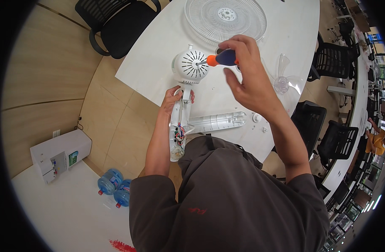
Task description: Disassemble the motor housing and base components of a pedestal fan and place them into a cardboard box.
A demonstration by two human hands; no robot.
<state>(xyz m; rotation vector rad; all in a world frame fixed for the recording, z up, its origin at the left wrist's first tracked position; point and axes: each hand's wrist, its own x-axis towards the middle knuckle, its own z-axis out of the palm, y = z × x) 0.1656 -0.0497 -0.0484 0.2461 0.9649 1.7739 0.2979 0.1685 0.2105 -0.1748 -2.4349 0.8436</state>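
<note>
Gripping the white fan neck (180,110) with the left hand (172,101), fingers wrapped round it, the person props the motor housing (190,65) at the tabletop (158,54) edge. The right hand (243,71) pinches a blue-and-orange screwdriver (221,59), tip at the housing's vented back. Wires show in the open stand base. A detached cover panel (217,122), fan grille (225,17) and clear blade (283,80) lie nearby.
</note>
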